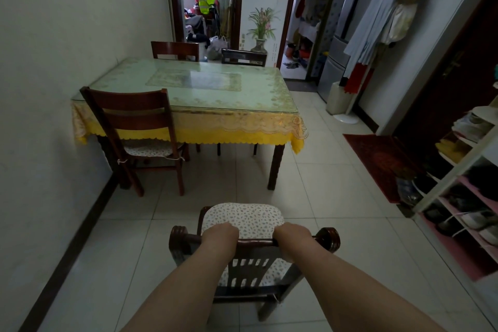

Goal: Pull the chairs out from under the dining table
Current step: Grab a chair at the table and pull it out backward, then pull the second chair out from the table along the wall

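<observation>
A dark wooden chair [327, 238] with a flowered seat cushion stands on the tiles well in front of the dining table [269, 94]. My left hand [219, 234] and my right hand [292, 233] both grip its top rail from behind. The table has a glass top over a yellow lace cloth. A second chair [129, 116] sits at the near left with its seat partly under the table. Two more chairs [175, 50] [244, 56] stand at the far side, only their backs showing.
The table's left side is against a white wall. A red doormat [377, 162] and a shoe rack [463, 183] lie on the right. A coat stand with hanging clothes [377, 21] and a white bin [338, 98] stand beyond. Open tiled floor surrounds the held chair.
</observation>
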### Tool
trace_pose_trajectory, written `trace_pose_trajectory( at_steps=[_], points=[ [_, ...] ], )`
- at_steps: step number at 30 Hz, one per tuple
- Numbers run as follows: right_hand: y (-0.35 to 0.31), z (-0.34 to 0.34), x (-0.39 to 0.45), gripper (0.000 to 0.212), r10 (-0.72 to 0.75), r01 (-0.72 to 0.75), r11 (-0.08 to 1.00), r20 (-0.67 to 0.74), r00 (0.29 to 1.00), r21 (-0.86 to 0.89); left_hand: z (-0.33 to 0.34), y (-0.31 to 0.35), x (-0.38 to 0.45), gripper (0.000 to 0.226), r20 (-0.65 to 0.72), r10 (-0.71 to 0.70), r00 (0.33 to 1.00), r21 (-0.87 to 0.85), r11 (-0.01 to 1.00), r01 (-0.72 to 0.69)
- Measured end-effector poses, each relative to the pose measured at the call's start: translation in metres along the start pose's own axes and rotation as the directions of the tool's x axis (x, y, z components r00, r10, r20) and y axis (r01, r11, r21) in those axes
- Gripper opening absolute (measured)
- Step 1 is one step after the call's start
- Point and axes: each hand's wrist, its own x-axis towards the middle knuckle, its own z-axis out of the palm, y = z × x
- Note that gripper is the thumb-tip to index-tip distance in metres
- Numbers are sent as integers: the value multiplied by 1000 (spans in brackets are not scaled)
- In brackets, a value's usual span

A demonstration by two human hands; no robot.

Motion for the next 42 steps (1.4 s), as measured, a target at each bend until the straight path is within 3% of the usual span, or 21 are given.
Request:
trace_pose_trajectory(
  at_steps=[11, 16, 18, 26, 32, 42],
  points=[
    [-6, -12, -7, 29, 12, -13, 999, 32, 999, 41, -7, -4, -6, 34, -4, 43, 999, 26, 999, -43],
    [-19, -45, -15, 60, -82, 80, 993, 23, 996, 88, -34, -16, -18, 54, -57, 80, 995, -17, 997, -81],
    [-29, -59, -22, 64, -110, 111, 987, -22, 994, 114, -43, -26, -29, 58, -111, 75, 991, -31, 996, -79],
    [-90, -110, -32, 51, -176, 173, 984, -102, 979, -39, -65, -82, -68, 52, -165, -39, 985, -2, 999, 39],
    [-157, -127, -30, 38, -253, 247, 967, -155, 955, -54, -61, -136, -96, 48, -166, -165, 972, -30, 986, 162],
    [-266, -180, 37, 11, -331, 310, 941, -174, 928, -134, -71, -253, -86, 50, -127, -293, 948, -131, 952, 277]
  ],
)
